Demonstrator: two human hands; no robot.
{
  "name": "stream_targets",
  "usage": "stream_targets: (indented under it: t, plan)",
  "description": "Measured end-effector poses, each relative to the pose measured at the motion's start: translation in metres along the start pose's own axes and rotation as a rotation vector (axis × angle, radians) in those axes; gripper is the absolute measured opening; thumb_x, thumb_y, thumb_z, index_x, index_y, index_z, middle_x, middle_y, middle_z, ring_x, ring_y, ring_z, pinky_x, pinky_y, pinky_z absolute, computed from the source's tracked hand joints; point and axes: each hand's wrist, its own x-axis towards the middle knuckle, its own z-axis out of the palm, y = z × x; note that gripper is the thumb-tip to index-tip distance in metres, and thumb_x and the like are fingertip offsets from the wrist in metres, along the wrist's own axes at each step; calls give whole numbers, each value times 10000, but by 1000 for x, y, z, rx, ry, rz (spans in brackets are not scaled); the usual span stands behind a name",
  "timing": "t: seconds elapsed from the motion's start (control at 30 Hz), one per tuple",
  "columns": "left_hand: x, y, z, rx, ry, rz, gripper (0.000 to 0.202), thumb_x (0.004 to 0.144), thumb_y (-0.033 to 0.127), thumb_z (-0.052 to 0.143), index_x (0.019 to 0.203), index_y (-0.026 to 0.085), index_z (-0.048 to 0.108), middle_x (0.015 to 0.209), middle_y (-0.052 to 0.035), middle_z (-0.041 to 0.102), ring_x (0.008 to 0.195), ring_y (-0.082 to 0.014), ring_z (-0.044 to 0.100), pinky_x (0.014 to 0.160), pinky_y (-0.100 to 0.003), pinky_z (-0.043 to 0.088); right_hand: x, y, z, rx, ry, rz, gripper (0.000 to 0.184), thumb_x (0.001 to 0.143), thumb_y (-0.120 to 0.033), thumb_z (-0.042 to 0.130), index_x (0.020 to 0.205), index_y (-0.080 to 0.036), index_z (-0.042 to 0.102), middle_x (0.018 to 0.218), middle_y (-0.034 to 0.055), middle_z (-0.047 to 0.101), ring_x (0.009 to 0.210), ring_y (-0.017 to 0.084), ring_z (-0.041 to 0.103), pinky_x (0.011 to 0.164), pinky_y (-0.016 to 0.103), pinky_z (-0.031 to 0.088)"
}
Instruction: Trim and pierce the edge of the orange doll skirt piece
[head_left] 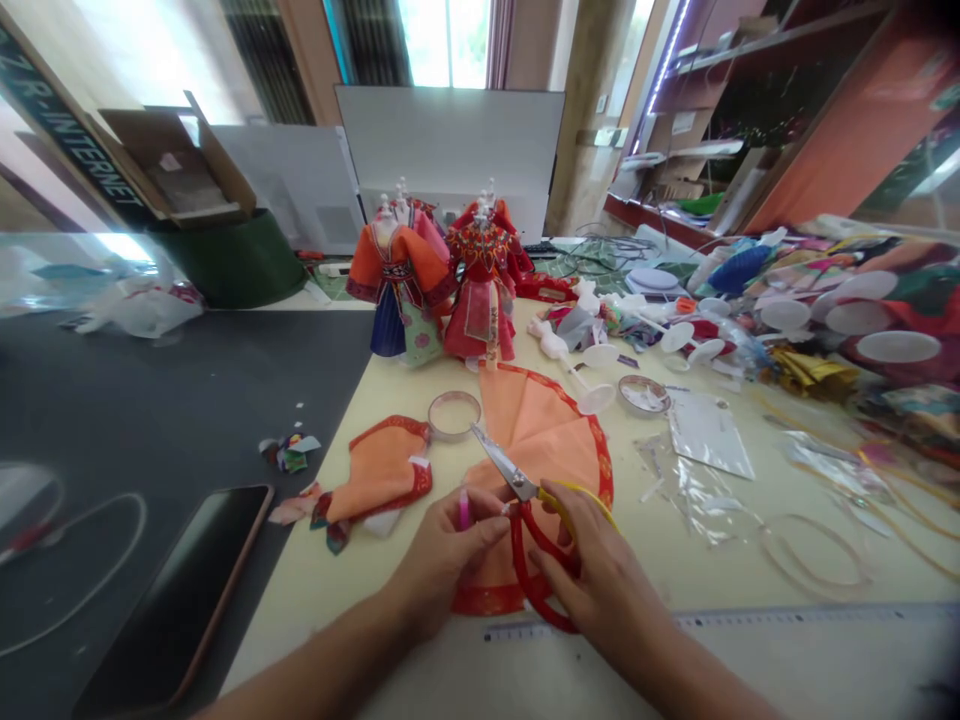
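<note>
Clamping scissors [523, 487] in the right hand [611, 570], pointing the blades forward above a round orange cloth [555, 440] — lying on the counter [679, 565] beneath both hands. Pinching a small pink item [463, 510] in the left hand [441, 550] — just beside the scissors. Noting an orange garment [382, 465] left of the cloth, a ruler [735, 618] near its front edge.
</note>
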Motion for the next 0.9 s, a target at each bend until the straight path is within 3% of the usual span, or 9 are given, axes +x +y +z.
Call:
stream_targets:
  t: [0.1, 0.27, 0.4, 0.5, 0.6, 0.73, 0.9]
  plan:
    - [1, -6, -1, -5, -9, -48, 210, 677, 245, 767, 741, 165, 583, 806, -12, 676, 745, -125, 625, 725, -243, 468, -1, -4, 5, -49, 19, -64, 480, 838, -174, 454, 1308, -151, 360, 1150, 157, 561, 1049, 251, 562, 839, 433, 530]
    - [3, -11, -4, 0, 11, -49, 238, 678, 284, 766, 769, 153, 591, 790, -40, 697, 719, -142, 642, 694, -246, 471, -2, -13, 7, -183, 11, -175, 422, 891, -192, 384, 1303, -101, 377, 1024, 159, 643, 868, 230, 651, 660, 342, 576]
    - [4, -12, -6, -15, 20, -52, 260, 675, 299, 765, 785, 155, 578, 747, -33, 695, 745, -161, 650, 732, -273, 478, -2, -15, -1, -369, -2, -263, 355, 929, -206, 354, 1222, -49, 478, 873, 149, 671, 706, 232, 659, 539, 326, 545]
    - [3, -11, -6, -12, 15, -40, 236, 701, 291, 742, 790, 154, 572, 725, -32, 687, 747, -167, 648, 760, -295, 475, 4, -20, -13, -408, 20, -286, 289, 928, -196, 397, 1133, -89, 570, 741, 89, 643, 616, 203, 615, 515, 318, 507]
    - [2, -10, -5, -1, 25, -44, 224, 693, 271, 741, 788, 149, 580, 723, -22, 665, 689, -138, 623, 697, -253, 466, 17, -33, -21, -318, 58, -277, 216, 905, -178, 448, 1017, -144, 629, 784, 78, 621, 699, 196, 587, 607, 329, 500]
    - [-1, -9, -1, 92, 37, -6, 109, 700, 145, 665, 781, 155, 593, 699, 10, 619, 645, -111, 569, 605, -207, 430, 38, -50, -13, -162, 32, -268, 192, 855, -157, 485, 990, -161, 622, 1105, 111, 570, 1012, 255, 511, 824, 407, 479]
    - [-3, -4, 1, 270, 32, 128, 112, 761, 112, 533, 802, 179, 614, 720, 2, 631, 749, -160, 589, 682, -244, 465, 48, -56, 7, -34, -49, -171, 107, 850, -173, 518, 884, -156, 618, 1226, 106, 507, 1148, 266, 408, 972, 457, 393]
